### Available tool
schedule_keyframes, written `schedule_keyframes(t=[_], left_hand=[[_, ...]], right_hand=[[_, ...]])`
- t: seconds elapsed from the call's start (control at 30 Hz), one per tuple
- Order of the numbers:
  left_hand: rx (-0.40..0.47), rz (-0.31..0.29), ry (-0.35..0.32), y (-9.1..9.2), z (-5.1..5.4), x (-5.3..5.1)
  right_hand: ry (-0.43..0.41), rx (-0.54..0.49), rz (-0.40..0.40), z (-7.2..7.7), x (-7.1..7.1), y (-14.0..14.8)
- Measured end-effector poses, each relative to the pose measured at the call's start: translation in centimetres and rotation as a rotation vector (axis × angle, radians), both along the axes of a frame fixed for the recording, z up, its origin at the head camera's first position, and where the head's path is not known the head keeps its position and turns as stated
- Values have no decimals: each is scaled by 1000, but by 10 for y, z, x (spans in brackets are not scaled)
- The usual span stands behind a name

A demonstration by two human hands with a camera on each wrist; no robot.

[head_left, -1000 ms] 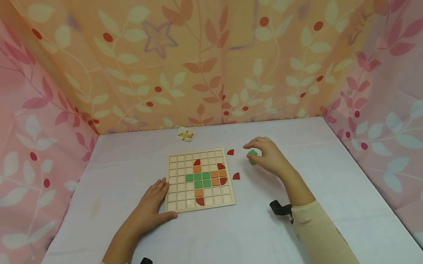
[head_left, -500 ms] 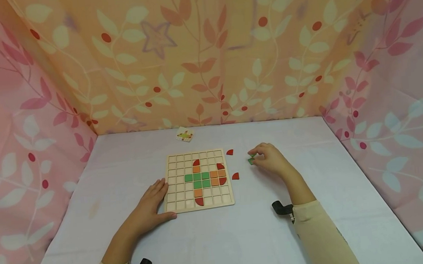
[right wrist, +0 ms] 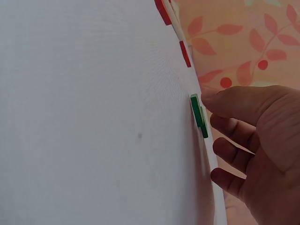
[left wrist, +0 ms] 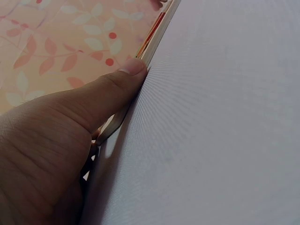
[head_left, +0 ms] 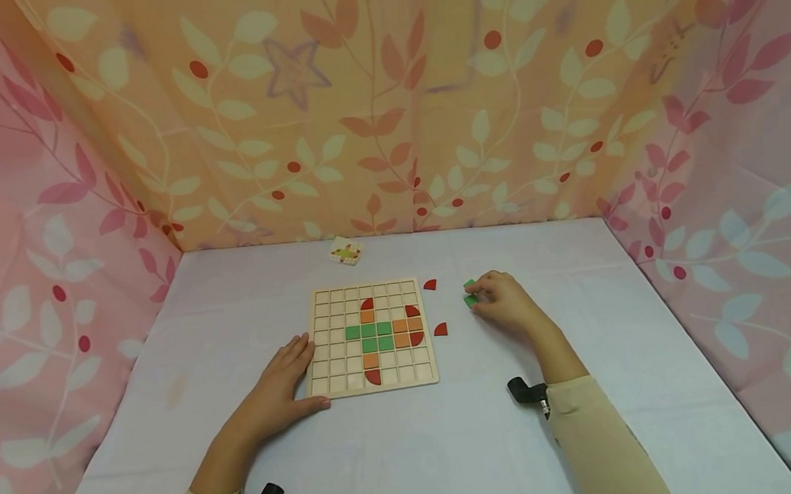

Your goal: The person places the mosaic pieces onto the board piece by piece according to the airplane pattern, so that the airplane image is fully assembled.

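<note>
A square wooden grid board lies on the table, with green and orange squares and red quarter-round tiles set in some cells. My left hand rests along its left edge; in the left wrist view the thumb touches the board's near rim. To the right of the board, my right hand reaches over green tiles, thumb and index finger apart at them. In the right wrist view the green tiles lie on the table, partly overlapping, by the thumb tip. The index finger is hidden there.
Two loose red quarter-round tiles, an upper one and a lower one, lie between board and right hand. A small patterned card lies behind the board. Floral cloth hangs around the white-covered table.
My right hand has come down to the green tiles, its fingers nearer together than a second ago. The green tiles show farther apart than half a second ago. My left hand stays in place.
</note>
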State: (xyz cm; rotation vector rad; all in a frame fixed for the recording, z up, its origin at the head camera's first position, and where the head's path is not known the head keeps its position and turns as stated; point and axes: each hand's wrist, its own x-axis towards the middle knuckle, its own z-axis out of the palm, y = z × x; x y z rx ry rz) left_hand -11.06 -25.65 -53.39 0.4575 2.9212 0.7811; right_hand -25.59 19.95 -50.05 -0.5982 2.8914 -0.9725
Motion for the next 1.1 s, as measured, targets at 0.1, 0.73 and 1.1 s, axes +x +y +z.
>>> schedule_keyframes(t=[0.1, 0.73, 1.1], left_hand=[[-1, 1, 0, 0, 0, 0], [-10, -19, 7, -1, 2, -1], [-6, -14, 0, -1, 1, -2]], right_hand=[[8, 26, -8, -2, -1, -1], [5, 85, -39, -6, 0, -3], [12, 86, -32, -8, -1, -1]])
